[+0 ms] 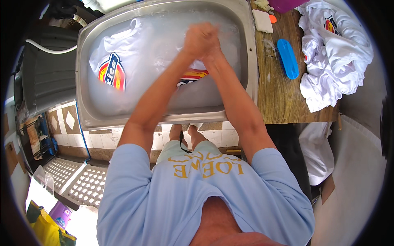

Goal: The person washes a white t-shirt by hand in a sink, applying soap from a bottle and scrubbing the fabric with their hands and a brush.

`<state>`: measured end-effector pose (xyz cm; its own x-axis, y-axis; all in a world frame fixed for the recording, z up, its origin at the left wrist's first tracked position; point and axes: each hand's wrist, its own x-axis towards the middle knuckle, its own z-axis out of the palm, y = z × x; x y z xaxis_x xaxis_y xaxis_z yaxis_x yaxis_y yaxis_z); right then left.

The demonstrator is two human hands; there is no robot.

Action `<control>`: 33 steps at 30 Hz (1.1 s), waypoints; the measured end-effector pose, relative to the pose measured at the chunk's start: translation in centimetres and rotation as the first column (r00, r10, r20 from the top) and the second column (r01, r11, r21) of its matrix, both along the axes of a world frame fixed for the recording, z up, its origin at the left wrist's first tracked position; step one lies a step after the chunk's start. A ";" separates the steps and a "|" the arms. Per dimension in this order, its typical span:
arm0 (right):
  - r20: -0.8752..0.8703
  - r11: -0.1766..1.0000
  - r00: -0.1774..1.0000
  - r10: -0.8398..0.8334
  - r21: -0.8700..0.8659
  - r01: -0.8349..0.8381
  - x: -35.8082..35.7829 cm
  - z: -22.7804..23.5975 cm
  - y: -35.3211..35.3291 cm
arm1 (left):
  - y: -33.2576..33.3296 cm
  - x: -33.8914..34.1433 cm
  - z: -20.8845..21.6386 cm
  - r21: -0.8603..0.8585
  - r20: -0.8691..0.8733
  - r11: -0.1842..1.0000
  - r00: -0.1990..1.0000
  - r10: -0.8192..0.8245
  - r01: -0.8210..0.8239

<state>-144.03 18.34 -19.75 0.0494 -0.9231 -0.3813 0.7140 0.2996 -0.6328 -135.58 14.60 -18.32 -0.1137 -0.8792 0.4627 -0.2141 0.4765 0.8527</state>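
Note:
My left hand and my right hand are pressed together above the far half of a metal sink basin. Both look closed, with their fingers blurred by motion. Whatever lies between them is hidden. Just below my wrists, a white T-shirt with a red, yellow and dark print shows partly out of the cloudy water. Another white T-shirt with a similar print floats at the basin's left side, apart from my hands.
Right of the basin, a wooden counter holds a blue scrub brush, a white block and a heap of white shirts. A dark grey panel stands at left, near a blue hose and a perforated mat.

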 end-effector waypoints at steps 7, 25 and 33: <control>-0.032 0.868 0.929 -0.368 0.348 0.355 -3.4 -0.4 -3.0 | -0.7 7.8 1.2 0.335 0.496 0.942 0.848 -0.186 0.011; -0.102 0.995 0.993 -0.057 -0.081 0.049 -0.3 1.2 1.5 | 4.2 -2.7 1.3 -0.157 0.070 0.987 0.997 0.038 -0.027; 0.467 0.968 0.871 0.153 -0.250 -0.036 -1.8 -5.4 -2.1 | 2.0 -3.1 0.6 -0.209 -0.016 0.977 0.999 -0.034 0.030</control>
<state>-145.88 16.21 -25.18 0.2634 -0.9622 -0.0698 0.9211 0.2724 -0.2781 -138.63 16.61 -17.75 -0.1295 -0.7591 0.6380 -0.1797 0.6507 0.7377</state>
